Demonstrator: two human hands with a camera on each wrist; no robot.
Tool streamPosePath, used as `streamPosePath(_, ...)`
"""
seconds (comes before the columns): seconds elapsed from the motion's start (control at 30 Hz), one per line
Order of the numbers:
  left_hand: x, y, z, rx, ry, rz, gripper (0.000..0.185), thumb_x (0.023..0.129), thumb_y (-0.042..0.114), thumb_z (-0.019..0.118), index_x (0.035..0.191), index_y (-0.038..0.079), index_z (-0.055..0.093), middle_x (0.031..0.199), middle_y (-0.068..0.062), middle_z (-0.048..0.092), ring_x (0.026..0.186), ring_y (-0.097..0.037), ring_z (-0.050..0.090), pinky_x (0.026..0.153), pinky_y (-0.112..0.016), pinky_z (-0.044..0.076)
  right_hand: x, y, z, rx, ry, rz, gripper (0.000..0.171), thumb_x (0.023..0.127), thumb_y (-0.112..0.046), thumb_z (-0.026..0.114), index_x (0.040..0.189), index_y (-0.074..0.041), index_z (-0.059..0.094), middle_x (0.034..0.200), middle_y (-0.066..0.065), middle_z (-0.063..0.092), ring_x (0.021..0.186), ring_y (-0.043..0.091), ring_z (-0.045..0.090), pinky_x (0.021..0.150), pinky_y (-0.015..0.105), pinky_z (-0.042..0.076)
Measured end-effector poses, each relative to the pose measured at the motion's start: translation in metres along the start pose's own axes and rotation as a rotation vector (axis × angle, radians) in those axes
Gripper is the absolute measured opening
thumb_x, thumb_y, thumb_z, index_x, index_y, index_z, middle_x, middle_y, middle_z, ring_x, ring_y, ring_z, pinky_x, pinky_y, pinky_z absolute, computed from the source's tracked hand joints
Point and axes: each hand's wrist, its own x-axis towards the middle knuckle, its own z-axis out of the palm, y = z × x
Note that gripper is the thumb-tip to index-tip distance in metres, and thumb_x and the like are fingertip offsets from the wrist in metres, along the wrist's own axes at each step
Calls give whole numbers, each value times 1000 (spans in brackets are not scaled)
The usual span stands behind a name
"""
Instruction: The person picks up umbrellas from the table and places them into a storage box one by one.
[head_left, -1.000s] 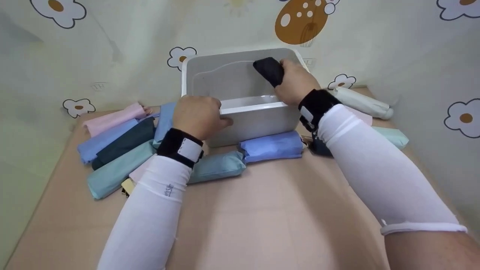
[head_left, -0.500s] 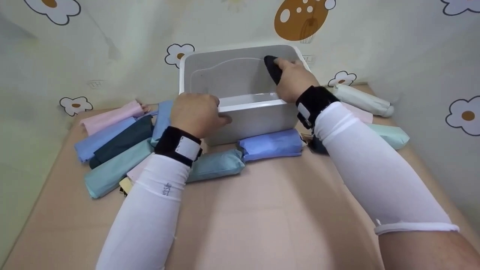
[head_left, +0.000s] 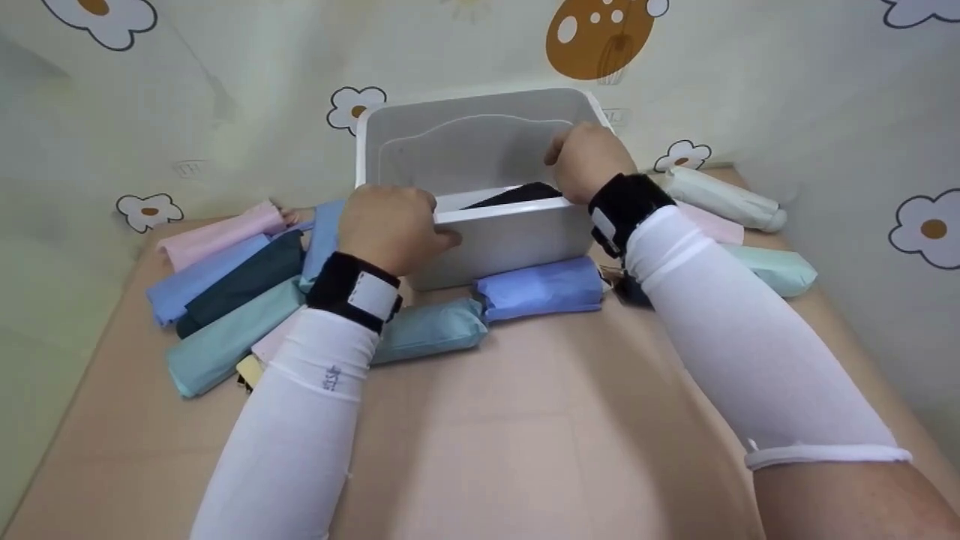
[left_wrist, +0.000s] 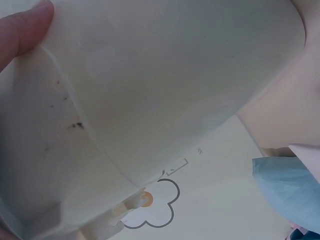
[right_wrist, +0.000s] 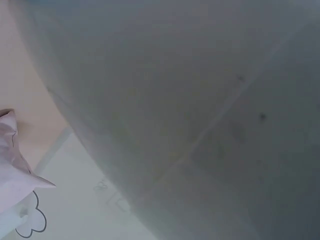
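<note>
A white plastic bin (head_left: 517, 244) stands tilted against the wall, its opening facing me. My left hand (head_left: 386, 229) grips its front-left rim, the thumb lying outside; in the left wrist view the thumb (left_wrist: 30, 27) touches the bin's wall. A black object (head_left: 525, 194), seemingly a folded umbrella, lies inside, mostly hidden by the front rim. Above it, at the bin's right side, my right hand (head_left: 592, 161) holds nothing visible, fingers loosely bent. Only the bin's wall (right_wrist: 150, 100) fills most of the right wrist view; no fingers show there.
Several folded umbrellas in cloth sleeves lie around the bin: pink (head_left: 221, 236), dark green (head_left: 244, 283) and teal (head_left: 232, 337) at left, blue (head_left: 540, 289) in front, white (head_left: 724, 199) and mint (head_left: 772, 270) at right. The patterned wall (head_left: 225, 90) rises behind the table (head_left: 487, 450).
The black folded umbrella has left my right hand and dropped to the bottom of the bin. My right hand stays over the bin's right side. My left hand keeps its grip on the rim.
</note>
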Motion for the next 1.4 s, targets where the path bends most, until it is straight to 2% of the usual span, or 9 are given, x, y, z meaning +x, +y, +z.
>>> streamPosePath(0.2, 0, -1, 0, -14, -13, -4, 48, 90, 57, 75, 80, 10, 72, 62, -3, 63, 64, -26, 59, 62, -39, 42, -3, -2, 0, 72, 40, 17, 46, 99, -6, 43, 136, -10, 70, 136, 14, 70, 129, 33, 61, 111, 48, 48)
streamPosePath(0.47, -1, -3, 3, -5, -13, 9, 49, 91, 57, 74, 82, 9, 73, 62, -4, 62, 65, -27, 59, 64, -40, 43, -25, 10, 13, 357, 352, -190, 36, 102, -9, 49, 130, -5, 72, 130, 12, 66, 105, 23, 62, 94, 35, 50)
streamPosePath(0.57, -2, -4, 3, 10, -9, 16, 49, 91, 57, 73, 80, 9, 72, 62, -4, 62, 65, -27, 59, 65, -41, 45, -40, 22, 10, 507, 384, -215, 37, 101, -8, 53, 134, -5, 68, 133, 11, 62, 102, 18, 60, 89, 27, 50)
streamPosePath(0.67, -2, -4, 2, 26, -1, 23, 50, 92, 58, 72, 80, 9, 72, 63, -4, 63, 65, -27, 60, 66, -43, 47, -57, 42, 1, 545, 381, -200, 41, 100, -9, 54, 140, -2, 62, 139, 14, 58, 108, 21, 57, 91, 26, 48)
streamPosePath(0.77, -1, -3, 0, 38, -5, 30, 51, 92, 59, 71, 82, 9, 73, 64, -5, 64, 66, -28, 61, 67, -44, 49, -72, 67, -9, 434, 331, -159, 44, 99, -13, 53, 140, 3, 55, 142, 20, 55, 116, 32, 56, 98, 38, 47)
streamPosePath(0.93, -1, -1, -2, 26, -27, 26, 50, 93, 58, 70, 89, 8, 76, 68, -5, 67, 70, -28, 63, 73, -45, 50, -92, 102, -12, 95, 98, -116, 38, 101, -22, 58, 127, 6, 59, 127, 26, 66, 112, 42, 63, 98, 58, 50)
streamPosePath(1.13, -1, -1, -3, 15, -30, 17, 48, 93, 56, 71, 89, 8, 77, 67, -5, 67, 70, -28, 63, 73, -44, 50, -98, 123, 18, -180, -152, -168, 42, 92, -29, 73, 122, 0, 68, 113, 18, 74, 101, 34, 69, 95, 54, 53)
streamPosePath(1.3, 0, 0, -2, 12, -25, 27, 50, 93, 57, 70, 88, 8, 76, 66, -5, 66, 68, -28, 62, 71, -44, 49, -97, 134, 43, -356, -196, -185, 34, 81, -14, 79, 109, 1, 69, 97, 17, 71, 86, 34, 63, 83, 53, 53)
streamPosePath(1.4, 0, -1, -3, 20, -38, 21, 51, 93, 59, 69, 86, 9, 74, 67, -5, 66, 68, -28, 62, 70, -44, 49, -98, 138, 51, -404, -178, -207, 38, 80, -10, 80, 112, 6, 68, 98, 19, 70, 87, 36, 63, 84, 54, 54)
